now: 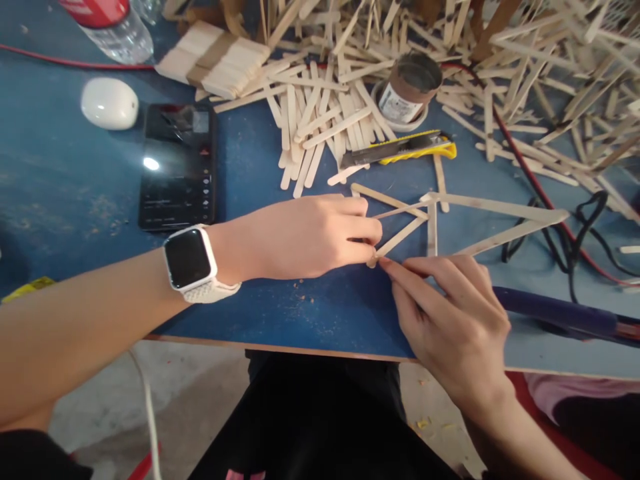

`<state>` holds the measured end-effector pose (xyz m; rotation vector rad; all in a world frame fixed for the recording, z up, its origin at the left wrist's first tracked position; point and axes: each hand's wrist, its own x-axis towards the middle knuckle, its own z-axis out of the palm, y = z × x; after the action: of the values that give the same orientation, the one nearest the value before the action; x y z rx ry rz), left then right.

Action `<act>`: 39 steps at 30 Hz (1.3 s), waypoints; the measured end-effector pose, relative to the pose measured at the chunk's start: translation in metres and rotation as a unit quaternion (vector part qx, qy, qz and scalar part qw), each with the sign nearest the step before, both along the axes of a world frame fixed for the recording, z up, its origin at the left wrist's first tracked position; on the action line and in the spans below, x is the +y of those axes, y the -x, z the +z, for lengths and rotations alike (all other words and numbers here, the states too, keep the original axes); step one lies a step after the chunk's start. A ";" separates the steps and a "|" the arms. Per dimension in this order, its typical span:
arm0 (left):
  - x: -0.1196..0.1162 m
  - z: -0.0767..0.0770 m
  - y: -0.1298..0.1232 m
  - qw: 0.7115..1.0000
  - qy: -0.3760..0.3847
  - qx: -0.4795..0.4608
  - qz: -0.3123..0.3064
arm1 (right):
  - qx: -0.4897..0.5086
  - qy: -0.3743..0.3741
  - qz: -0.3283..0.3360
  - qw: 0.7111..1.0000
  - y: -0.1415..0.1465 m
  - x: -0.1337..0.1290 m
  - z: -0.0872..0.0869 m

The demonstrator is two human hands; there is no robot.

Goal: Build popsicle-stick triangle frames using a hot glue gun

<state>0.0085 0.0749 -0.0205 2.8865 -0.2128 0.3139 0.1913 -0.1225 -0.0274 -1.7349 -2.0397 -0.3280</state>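
A frame of wooden craft sticks (401, 237), joined in triangles, lies low over the blue table. My left hand (320, 233), with a white watch at its wrist, is closed on the frame's left end; its fingers hide part of the sticks. At the lower left corner, my right hand (453, 313) pinches the stick end between thumb and index finger, close to the left fingertips. The frame's far triangle (505, 207) reaches out to the right, partly behind my right hand. Just beyond the frame lies a yellow utility knife (400, 148).
Loose craft sticks (320, 120) heap along the back, beside a banded bundle (213, 60) and a small dark jar (407, 90). A phone (177, 167), white case (109, 103) and bottle (115, 33) stand left. A purple-handled tool (555, 312) and cables (565, 240) lie right.
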 end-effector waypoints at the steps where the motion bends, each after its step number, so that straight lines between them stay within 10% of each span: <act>1: 0.000 0.000 0.001 1.000 -0.004 -0.001 0.000 | -0.001 0.001 0.000 1.000 0.000 0.000 0.000; 39: -0.005 0.002 0.005 0.999 0.037 -0.021 0.016 | 0.017 0.034 0.030 0.999 -0.001 -0.002 0.003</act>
<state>0.0030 0.0697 -0.0182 2.8147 -0.1575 0.3807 0.1922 -0.1246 -0.0245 -1.7026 -2.0959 -0.2114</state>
